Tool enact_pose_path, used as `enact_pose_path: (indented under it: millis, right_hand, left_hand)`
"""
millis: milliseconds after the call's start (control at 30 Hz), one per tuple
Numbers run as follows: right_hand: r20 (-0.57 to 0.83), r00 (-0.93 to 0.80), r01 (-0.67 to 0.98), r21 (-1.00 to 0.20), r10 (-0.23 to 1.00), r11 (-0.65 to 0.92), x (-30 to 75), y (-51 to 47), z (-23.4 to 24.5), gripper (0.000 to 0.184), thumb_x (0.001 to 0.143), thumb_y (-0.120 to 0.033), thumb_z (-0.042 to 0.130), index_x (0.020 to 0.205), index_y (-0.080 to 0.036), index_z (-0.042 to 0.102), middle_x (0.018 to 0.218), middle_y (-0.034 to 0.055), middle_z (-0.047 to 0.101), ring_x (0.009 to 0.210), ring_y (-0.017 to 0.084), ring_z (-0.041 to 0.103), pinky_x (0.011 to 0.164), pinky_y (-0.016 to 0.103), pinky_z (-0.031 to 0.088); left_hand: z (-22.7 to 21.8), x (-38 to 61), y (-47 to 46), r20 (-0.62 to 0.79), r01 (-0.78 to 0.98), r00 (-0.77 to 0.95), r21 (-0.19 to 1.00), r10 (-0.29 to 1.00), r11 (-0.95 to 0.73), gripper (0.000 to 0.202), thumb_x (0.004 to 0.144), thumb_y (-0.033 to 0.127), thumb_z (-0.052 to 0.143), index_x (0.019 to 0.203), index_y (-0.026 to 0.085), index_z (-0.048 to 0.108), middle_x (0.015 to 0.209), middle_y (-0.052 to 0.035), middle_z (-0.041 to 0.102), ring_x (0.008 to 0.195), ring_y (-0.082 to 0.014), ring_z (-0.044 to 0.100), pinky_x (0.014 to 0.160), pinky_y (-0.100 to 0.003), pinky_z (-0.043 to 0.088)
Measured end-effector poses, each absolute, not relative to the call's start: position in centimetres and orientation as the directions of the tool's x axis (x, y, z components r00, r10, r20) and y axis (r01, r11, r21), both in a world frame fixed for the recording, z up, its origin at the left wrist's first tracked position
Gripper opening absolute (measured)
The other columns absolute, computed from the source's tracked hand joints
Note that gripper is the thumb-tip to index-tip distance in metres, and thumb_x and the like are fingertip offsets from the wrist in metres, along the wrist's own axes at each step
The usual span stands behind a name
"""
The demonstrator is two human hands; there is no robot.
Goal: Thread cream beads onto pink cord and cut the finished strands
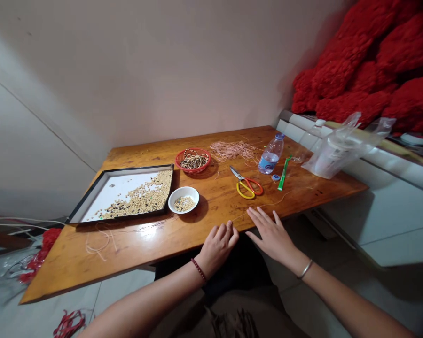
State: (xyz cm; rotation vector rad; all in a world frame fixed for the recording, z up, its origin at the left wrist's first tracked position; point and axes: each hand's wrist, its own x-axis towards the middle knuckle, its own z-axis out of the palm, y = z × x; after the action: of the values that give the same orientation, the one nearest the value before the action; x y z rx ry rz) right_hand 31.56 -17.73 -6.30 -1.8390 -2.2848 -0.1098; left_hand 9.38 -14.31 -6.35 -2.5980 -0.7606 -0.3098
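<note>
My left hand (218, 243) is closed at the table's front edge, its thumb and forefinger pinched on a thin pale cord (240, 216). The cord runs right, past the fingertips of my right hand (272, 234), and across the wood. My right hand is open with the fingers spread, the fingertips at the table edge by the cord. Just beyond them lie scissors (246, 182) with one red and one yellow handle. To the left stands a white bowl (174, 194) with pale beads (184, 203) in it.
A black-rimmed tray (91, 188) of beads lies at left on the wooden table (141, 256). Further back are a red basket (197, 170) of strung beads and a pile of pink cord (232, 150). A water bottle (270, 155), a green packet (284, 174) and a bagged cup (329, 155) stand right.
</note>
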Motion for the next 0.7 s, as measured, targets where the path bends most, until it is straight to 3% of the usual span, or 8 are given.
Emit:
enact_pose_path:
  millis: [167, 300, 433, 700]
  right_hand:
    - [0.217, -0.179, 0.978, -0.07, 0.96, 0.198, 33.9, -17.4, -6.5, 0.062, 0.094, -0.052, 0.032, 0.148, -0.024, 0.022, 0.148, 0.0075, 0.038, 0.139, 0.026, 0.029, 0.109, 0.06, 0.02]
    - [0.187, -0.167, 0.977, -0.103, 0.968, 0.189, 37.0, -17.0, -6.9, 0.061, 0.093, -0.053, 0.031, 0.148, -0.026, 0.023, 0.149, 0.0057, 0.036, 0.14, 0.025, 0.027, 0.11, 0.056, 0.023]
    - [0.153, -0.026, 0.99, -0.131, 0.988, 0.046, 41.9, -16.1, -7.5, 0.059, 0.094, -0.054, 0.027, 0.147, -0.028, 0.026, 0.15, 0.0044, 0.035, 0.14, 0.025, 0.027, 0.11, 0.059, 0.021]
    - [-0.01, 0.246, 0.955, -0.171, 0.969, -0.244, 53.8, -14.3, -8.1, 0.06, 0.093, -0.057, 0.015, 0.146, -0.032, 0.029, 0.153, 0.0021, 0.027, 0.141, 0.031, 0.023, 0.106, 0.067, 0.021]
  left_hand:
    - [-6.3, 9.3, -14.3, 0.287, 0.528, 0.847, -0.364, 0.447, -0.767, 0.03, 0.088, 0.013, 0.046, 0.117, 0.017, 0.053, 0.129, -0.0152, 0.055, 0.089, -0.0203, 0.057, 0.076, -0.033, 0.046]
    - [-6.3, 9.4, -14.3, 0.278, 0.54, 0.84, -0.353, 0.466, -0.764, 0.028, 0.091, 0.023, 0.047, 0.117, 0.017, 0.053, 0.129, -0.0165, 0.055, 0.086, -0.0202, 0.056, 0.071, -0.032, 0.046]
    - [-6.6, 9.6, -14.5, 0.292, 0.569, 0.82, -0.331, 0.492, -0.753, 0.029, 0.092, 0.03, 0.047, 0.117, 0.016, 0.053, 0.131, -0.0171, 0.053, 0.088, -0.0205, 0.056, 0.071, -0.032, 0.045]
    - [-7.0, 9.6, -14.7, 0.289, 0.579, 0.813, -0.319, 0.505, -0.75, 0.027, 0.091, 0.024, 0.047, 0.117, 0.017, 0.052, 0.133, -0.016, 0.052, 0.088, -0.0202, 0.055, 0.071, -0.032, 0.044]
